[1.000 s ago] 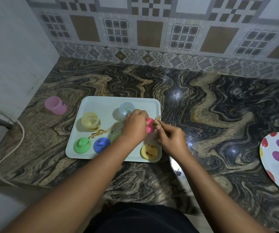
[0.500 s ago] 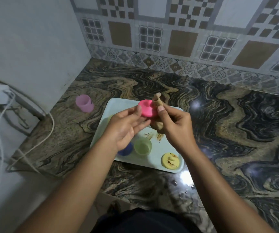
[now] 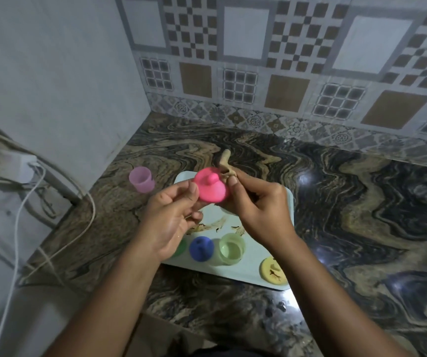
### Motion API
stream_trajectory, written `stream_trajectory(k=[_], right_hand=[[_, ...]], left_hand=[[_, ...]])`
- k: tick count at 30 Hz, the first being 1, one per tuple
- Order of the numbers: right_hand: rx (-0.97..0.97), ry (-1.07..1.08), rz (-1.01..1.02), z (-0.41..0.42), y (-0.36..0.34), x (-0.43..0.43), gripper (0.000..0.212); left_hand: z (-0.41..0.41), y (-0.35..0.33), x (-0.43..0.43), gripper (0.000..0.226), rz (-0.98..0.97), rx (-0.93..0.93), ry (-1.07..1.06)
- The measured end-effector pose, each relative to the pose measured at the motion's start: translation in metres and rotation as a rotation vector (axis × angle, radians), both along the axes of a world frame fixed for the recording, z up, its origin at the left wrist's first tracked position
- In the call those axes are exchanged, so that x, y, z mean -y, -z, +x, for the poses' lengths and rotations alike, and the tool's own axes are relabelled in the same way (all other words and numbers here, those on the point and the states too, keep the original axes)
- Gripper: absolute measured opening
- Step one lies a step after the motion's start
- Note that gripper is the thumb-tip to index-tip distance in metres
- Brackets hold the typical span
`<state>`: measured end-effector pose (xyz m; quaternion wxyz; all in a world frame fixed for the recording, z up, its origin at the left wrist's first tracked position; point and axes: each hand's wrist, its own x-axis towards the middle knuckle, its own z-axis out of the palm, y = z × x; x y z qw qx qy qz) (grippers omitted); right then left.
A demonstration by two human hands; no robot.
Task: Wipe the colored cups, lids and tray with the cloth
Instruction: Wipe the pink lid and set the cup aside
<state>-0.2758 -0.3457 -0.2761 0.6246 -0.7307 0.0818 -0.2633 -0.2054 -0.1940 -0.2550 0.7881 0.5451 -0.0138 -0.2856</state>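
a dark stone countertop (image 3: 361,202) with tan swirls fills the lower scene, meeting a patterned tiled wall (image 3: 284,60) at the back and a plain pale wall (image 3: 53,73) on the left. a pale blue-green tray (image 3: 246,271) lies on the countertop near the front edge, close to the corner.

both hands are raised over the tray's far half. the left hand (image 3: 167,222) pinches the left edge of a pink lid (image 3: 211,189) between thumb and fingertips, so the lid hangs in the air above the tray with its knob turned toward the camera. the right hand (image 3: 264,212) has its fingers curled round a beige cloth (image 3: 225,163) and presses it against the lid's right edge; a twisted end of the cloth sticks up behind the lid.

a lilac cup (image 3: 142,179) stands upright on the countertop just left of the tray, apart from it. on the tray's near side, a pale green cup (image 3: 231,249) stands upright, with a blue lid (image 3: 201,248) just beside it on its left. a green lid (image 3: 181,247) shows only partly under the left hand. a yellow lid (image 3: 273,273) with brown marks sits at the tray's near right corner, partly under the right wrist. brown smears (image 3: 207,226) streak the tray's middle.

at far left, a white cable (image 3: 14,253) hangs from a white adapter (image 3: 18,168).
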Motion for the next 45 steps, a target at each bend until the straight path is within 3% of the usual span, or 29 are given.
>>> stream_trajectory(k=[4, 7, 9, 11, 16, 21, 25, 28, 33, 36, 38, 45], right_hand=[[-0.101, -0.014, 0.134, 0.006, -0.001, -0.005, 0.021], [-0.122, -0.006, 0.149, 0.010, 0.002, -0.011, 0.021], [-0.110, -0.020, 0.156, 0.011, 0.008, -0.013, 0.024], [-0.048, -0.041, 0.184, 0.009, 0.011, -0.015, 0.033], [0.028, 0.010, -0.119, 0.000, 0.013, -0.015, 0.027], [-0.029, -0.027, -0.012, 0.004, 0.002, -0.009, 0.021], [-0.102, 0.051, -0.075, 0.007, -0.001, -0.006, 0.019], [-0.166, 0.030, 0.043, 0.009, 0.003, -0.010, 0.019], [-0.161, -0.001, 0.252, 0.010, 0.002, -0.015, 0.019], [-0.096, -0.024, 0.341, 0.005, -0.002, -0.013, 0.022], [-0.090, -0.072, 0.308, 0.001, 0.000, -0.014, 0.024], [0.022, -0.039, -0.074, -0.003, 0.008, -0.017, 0.025]], left_hand=[[-0.007, 0.002, 0.002, 0.031, 0.055, 0.087, -0.097], [-0.018, 0.000, 0.009, 0.063, 0.085, 0.198, -0.073], [-0.021, 0.000, 0.012, 0.072, 0.097, 0.264, -0.082], [-0.019, 0.001, 0.012, 0.067, 0.086, 0.239, -0.156], [-0.010, 0.003, 0.003, 0.047, 0.076, 0.225, -0.156], [-0.003, 0.000, -0.010, 0.040, 0.051, 0.233, -0.005], [-0.006, 0.002, -0.012, 0.036, 0.088, 0.225, 0.047], [-0.015, 0.006, -0.004, 0.030, 0.066, 0.162, -0.062], [-0.032, 0.008, 0.009, 0.056, 0.071, 0.255, -0.090], [-0.026, 0.006, 0.007, 0.039, 0.054, 0.202, -0.231], [-0.022, 0.004, 0.004, 0.033, 0.053, 0.194, -0.242], [-0.022, 0.004, 0.003, 0.053, 0.082, 0.235, -0.146]])
